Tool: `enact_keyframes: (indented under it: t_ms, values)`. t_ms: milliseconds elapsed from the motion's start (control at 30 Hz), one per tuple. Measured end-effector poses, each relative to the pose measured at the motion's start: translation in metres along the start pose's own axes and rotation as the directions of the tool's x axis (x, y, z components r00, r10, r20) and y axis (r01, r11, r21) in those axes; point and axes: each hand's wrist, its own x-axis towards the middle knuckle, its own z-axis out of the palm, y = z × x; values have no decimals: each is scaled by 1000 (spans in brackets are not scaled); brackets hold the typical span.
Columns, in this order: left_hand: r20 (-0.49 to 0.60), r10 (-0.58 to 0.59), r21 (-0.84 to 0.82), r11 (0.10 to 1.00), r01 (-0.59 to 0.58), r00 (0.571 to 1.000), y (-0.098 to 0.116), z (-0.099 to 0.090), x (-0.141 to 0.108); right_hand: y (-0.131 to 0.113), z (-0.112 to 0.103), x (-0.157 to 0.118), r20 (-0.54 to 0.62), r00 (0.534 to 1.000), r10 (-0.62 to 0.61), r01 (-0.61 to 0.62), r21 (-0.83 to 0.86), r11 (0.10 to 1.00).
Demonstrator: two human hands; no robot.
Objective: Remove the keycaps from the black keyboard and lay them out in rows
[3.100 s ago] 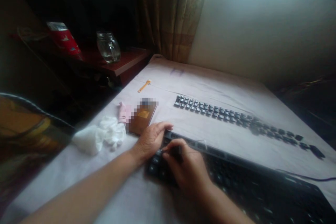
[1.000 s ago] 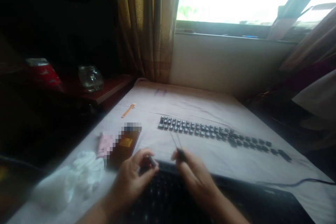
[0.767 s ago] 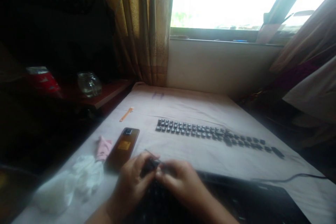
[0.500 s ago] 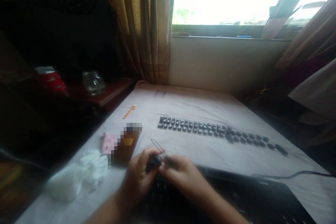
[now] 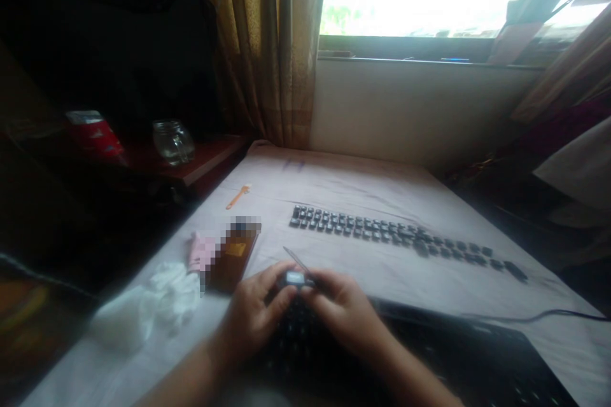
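Between the thumb and fingers of my left hand (image 5: 260, 305) is a small dark keycap (image 5: 294, 278) with a light face. My right hand (image 5: 341, 302) pinches a thin wire keycap puller (image 5: 298, 259), its wire end pointing up and to the left. The fingertips of both hands meet near the keycap. Below them lies a black keyboard (image 5: 449, 346), partly covered by my hands and forearms. Beyond it, dark loose keycaps (image 5: 358, 227) stand in rows on the pale sheet (image 5: 363, 184).
Left of my hands lie a brown case (image 5: 233, 261), partly pixelated, a pink cloth (image 5: 201, 250) and crumpled white material (image 5: 167, 296). Farther off is an orange brush (image 5: 237, 197). A glass jar (image 5: 172, 143) and red container (image 5: 98, 137) stand on a side table. A cable (image 5: 539, 316) runs right.
The keycap in my left hand has turned so its light face shows. The wire puller has swung to a narrower, edge-on angle. The view has shifted slightly.
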Motion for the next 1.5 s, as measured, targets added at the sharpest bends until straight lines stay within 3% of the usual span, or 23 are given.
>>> enact_keyframes:
  t_ms: [233,433,667,800,1067,1267,1500]
  values:
    - [31,-97,-118,988,100,995,6,-2,5,3,-1,-2,-3,1000,-2,1,-92,996]
    - [10,-70,-93,993,71,997,-1,-1,4,11,-3,-2,-83,996,-18,2,-190,982]
    - [37,-70,-78,994,73,997,-5,1,3,15,-4,-3,-47,999,-27,13,-273,962]
    - [-6,-82,-38,996,82,997,-10,1,2,15,-8,1,-52,999,-7,-9,-312,950]
    - [-207,-44,129,989,72,977,-21,-12,7,25,-23,65,-272,935,229,-336,-462,821]
    - [-215,3,161,986,32,977,-27,-11,6,48,-13,98,-339,902,268,-421,-550,721]
    - [-202,28,173,985,7,979,-33,-6,7,47,-5,106,-369,888,275,-455,-621,638]
